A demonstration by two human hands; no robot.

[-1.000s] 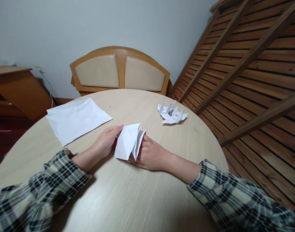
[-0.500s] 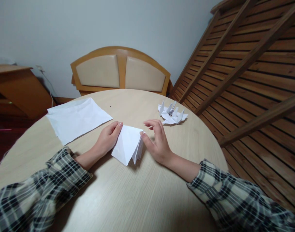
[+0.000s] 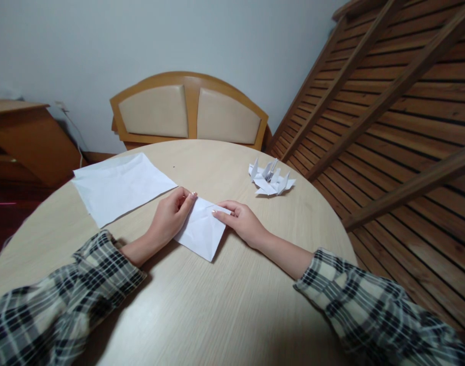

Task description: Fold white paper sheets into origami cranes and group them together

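Observation:
A small folded square of white paper [image 3: 202,231] is held between both hands just over the near middle of the table, one corner pointing toward me. My left hand [image 3: 170,214] pinches its upper left edge, thumb on top. At the right corner my right hand [image 3: 243,222] grips the folded paper, thumb over the face and fingers behind. Creases show on the upper face; the layers beneath are hidden. Left of my left hand lies a larger sheet of white paper [image 3: 121,185], slightly wrinkled.
Several folded white paper cranes [image 3: 271,178] cluster at the table's far right. The round wooden table [image 3: 217,315] reaches to a padded wooden headboard [image 3: 190,109] by the wall. A slatted wood panel [image 3: 400,117] leans at right, and a wooden cabinet [image 3: 30,142] stands at left.
My right hand has closed on the paper's right corner, its fingers having been raised before. The paper's fanned layers at the right now lie together as one flat square.

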